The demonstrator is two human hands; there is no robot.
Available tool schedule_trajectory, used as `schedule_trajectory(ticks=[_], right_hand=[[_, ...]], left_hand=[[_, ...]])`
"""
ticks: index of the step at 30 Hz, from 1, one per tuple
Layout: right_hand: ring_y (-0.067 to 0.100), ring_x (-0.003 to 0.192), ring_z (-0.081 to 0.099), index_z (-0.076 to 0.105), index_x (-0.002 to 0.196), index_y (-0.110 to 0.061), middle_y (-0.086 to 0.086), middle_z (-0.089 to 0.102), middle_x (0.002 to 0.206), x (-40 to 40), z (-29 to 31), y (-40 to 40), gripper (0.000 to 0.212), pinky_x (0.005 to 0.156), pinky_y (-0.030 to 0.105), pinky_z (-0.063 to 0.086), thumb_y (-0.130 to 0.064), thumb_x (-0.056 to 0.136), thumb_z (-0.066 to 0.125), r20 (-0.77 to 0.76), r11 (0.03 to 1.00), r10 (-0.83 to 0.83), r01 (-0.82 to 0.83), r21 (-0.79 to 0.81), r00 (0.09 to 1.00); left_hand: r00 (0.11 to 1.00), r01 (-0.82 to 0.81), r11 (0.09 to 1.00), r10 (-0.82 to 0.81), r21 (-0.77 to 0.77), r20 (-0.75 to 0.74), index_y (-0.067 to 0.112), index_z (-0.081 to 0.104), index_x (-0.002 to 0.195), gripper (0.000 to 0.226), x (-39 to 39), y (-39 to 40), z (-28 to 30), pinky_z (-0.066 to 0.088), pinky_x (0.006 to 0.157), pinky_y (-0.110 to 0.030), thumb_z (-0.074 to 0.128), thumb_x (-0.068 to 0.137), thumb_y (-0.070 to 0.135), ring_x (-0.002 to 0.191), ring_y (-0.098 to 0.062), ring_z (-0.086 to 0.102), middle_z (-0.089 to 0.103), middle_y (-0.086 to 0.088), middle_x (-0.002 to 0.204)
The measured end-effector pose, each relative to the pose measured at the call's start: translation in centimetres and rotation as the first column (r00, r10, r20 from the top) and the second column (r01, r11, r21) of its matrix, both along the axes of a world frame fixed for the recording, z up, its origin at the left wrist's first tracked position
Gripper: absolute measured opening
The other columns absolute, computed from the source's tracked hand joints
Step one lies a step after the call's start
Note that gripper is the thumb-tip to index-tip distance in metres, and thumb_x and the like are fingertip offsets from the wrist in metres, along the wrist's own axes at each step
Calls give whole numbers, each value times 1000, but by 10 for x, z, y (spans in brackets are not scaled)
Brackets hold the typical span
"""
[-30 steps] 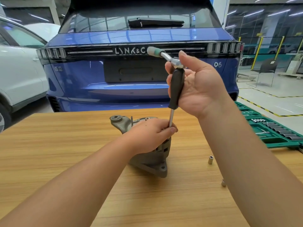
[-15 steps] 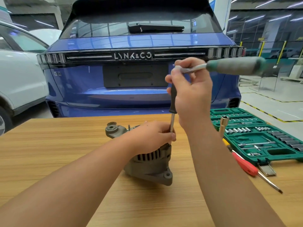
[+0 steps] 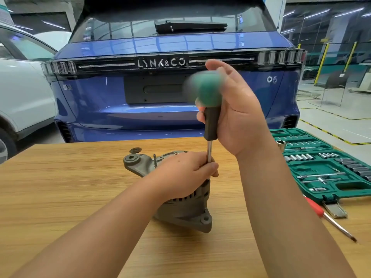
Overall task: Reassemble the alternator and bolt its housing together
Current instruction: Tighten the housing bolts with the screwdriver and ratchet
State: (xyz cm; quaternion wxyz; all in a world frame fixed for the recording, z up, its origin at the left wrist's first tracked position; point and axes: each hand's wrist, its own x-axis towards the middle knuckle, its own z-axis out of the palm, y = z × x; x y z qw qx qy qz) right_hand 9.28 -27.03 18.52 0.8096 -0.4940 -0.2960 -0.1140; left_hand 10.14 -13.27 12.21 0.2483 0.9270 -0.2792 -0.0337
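Many sockets (image 3: pixel 299 157) in open green tool case (image 3: pixel 329 171)

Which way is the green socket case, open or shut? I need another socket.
Open: the green socket case lies flat on the table, rows of sockets showing.

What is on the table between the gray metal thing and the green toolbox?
In the head view, only bare wooden table shows between the alternator and the green socket case; the person's right forearm crosses in front and hides part of that stretch.
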Motion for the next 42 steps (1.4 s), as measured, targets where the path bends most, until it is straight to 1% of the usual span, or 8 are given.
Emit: schedule_trajectory(ticks=[4,8,12,16,22,28,36,42], right_hand=[[1,63,58,49,132,-16,-11,64,72,-3,3,13,54,62,17,47,-26,87,78,113,755,-643,651,-72,758],[9,65,55,53,132,-5,-1,71,85,-8,11,6,50,59,24,41,-35,94,64,-193,985,-165,172,24,967],[12,74,56,64,109,-11,-3,70,96,-10,11,-1,36,67,26,37,-33,81,64,-280,991,117,-94,94,953],[16,79,65,60,89,-23,-3,66,89,-11,8,-1,22,68,29,41,-16,76,76,-194,982,151,-124,145,969],[17,66,59,65,107,-33,2,62,85,-8,-3,17,37,56,34,53,1,99,53,280,882,-343,409,-232,897],[25,71,53,63,121,-12,12,58,92,-3,1,4,40,64,34,43,-27,99,33,104,978,197,-189,-86,975],[13,53,47,61,107,-13,-7,57,63,-7,5,9,29,52,27,41,-27,87,76,-29,876,-481,479,-53,876],[15,68,61,58,123,-7,2,71,95,-15,17,-5,49,68,25,42,-30,80,62,-335,975,207,-165,148,919]], left_hand=[[1000,15,1000,-15,12,-9,48,63,93,26,-2,1,1,51,92,-28,41,107,49,94,11,60,65,39,87],[999,27,1000,-28,-15,-45,46,65,95,25,-4,3,4,51,96,-30,43,107,45,100,11,59,66,36,90],[998,42,999,-42,-18,-42,41,68,102,26,-6,3,5,51,99,-33,43,108,42,101,8,61,69,32,96],[998,45,998,-47,-39,-39,40,67,103,25,-7,3,4,53,98,-38,43,108,42,100,5,63,70,32,98],[1000,1,998,-3,-62,-28,45,60,92,23,-7,-2,2,52,98,-35,43,108,44,97,9,61,71,31,94],[1000,-1,998,0,-58,-20,45,60,89,24,-9,1,2,48,85,-24,43,107,44,91,13,60,71,32,94],[1000,12,1000,-12,-6,-14,49,55,88,25,-9,-2,3,52,95,-34,41,108,47,93,12,59,67,34,89],[996,27,999,-30,-32,-78,45,65,100,24,-9,2,8,50,104,-40,42,108,44,106,5,62,70,34,100]])
